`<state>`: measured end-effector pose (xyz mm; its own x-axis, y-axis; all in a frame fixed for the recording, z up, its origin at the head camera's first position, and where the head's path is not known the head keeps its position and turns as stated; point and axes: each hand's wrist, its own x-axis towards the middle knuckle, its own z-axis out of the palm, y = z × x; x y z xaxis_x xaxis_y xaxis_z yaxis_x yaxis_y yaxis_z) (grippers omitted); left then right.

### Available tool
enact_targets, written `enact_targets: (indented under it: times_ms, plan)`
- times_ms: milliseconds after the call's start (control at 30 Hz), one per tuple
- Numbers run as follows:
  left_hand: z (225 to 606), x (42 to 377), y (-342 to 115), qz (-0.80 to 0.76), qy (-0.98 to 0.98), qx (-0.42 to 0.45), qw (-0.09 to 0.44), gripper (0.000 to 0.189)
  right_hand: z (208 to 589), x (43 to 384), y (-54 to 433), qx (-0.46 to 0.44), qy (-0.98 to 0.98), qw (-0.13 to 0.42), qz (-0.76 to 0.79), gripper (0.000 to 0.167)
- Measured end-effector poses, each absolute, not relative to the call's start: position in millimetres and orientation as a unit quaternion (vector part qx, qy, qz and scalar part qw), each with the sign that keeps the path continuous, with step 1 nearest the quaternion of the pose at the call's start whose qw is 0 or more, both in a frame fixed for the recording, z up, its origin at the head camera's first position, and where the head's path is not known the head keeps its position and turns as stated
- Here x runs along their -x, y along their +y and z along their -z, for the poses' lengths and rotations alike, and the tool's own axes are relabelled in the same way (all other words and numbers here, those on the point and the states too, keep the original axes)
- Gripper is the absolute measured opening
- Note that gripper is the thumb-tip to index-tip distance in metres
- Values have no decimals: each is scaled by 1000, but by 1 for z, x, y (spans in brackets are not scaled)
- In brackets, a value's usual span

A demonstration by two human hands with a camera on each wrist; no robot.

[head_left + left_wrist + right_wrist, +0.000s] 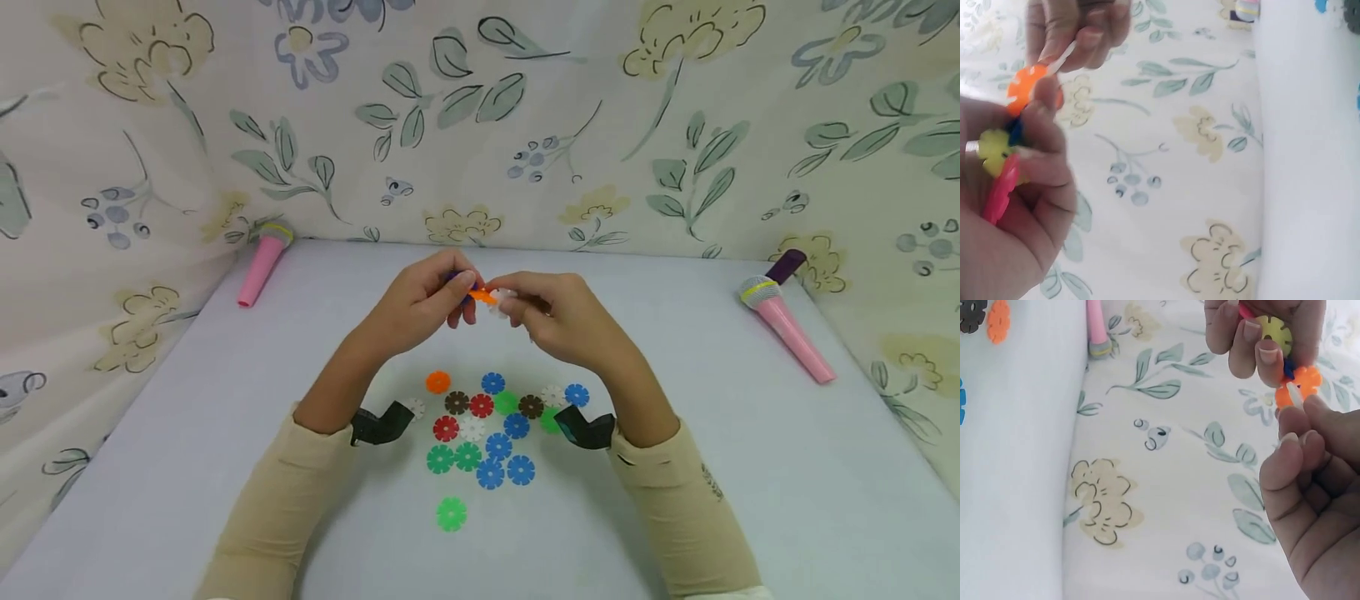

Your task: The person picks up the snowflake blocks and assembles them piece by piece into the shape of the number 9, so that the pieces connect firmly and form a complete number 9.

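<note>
Above the far half of the table, my left hand (pixel 423 304) grips a short chain of notched plastic discs. In the left wrist view the chain shows a pink disc (pixel 1002 190), a yellow disc (pixel 994 149), a dark blue disc (pixel 1016 132) and an orange disc (pixel 1024 87) at its outer end. My right hand (pixel 562 321) pinches a white disc (pixel 1295 395) between thumb and fingers. The white disc meets the orange one edge-on; fingers partly cover the joint, so I cannot tell how deep its slot sits.
Loose discs lie mid-table, among them a red disc (pixel 446 428), a blue disc (pixel 521 470) and a light green disc (pixel 452 514) nearest me. Pink toy microphones stand off at left (pixel 262 265) and right (pixel 791 333), the right one by a dark purple piece (pixel 787 266). Floral cloth (pixel 480 125) rises behind.
</note>
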<state>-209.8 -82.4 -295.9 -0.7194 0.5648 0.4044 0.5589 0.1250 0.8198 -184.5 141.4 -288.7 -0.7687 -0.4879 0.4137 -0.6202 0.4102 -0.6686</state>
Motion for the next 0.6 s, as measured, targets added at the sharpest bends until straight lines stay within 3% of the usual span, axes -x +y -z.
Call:
enact_targets:
  times_ms: [167, 233, 333, 467, 600]
  plan:
    - [292, 214, -90, -499, 786, -364, 24, 18, 292, 190, 145, -350, -822, 27, -449, 31]
    - [289, 214, -93, -487, 797, -356, 21, 26, 296, 194, 145, -359, -809, -9, -465, 39]
    - [286, 214, -98, -497, 793, -353, 7, 31, 304, 202, 145, -367, -797, -78, -473, 38]
    - [286, 213, -101, -531, 769, -354, -25, 26, 320, 205, 132, -373, -830, -150, -387, 34]
    - [290, 215, -98, -549, 754, -357, -51, 21, 339, 196, 107, -390, -850, -229, -271, 48]
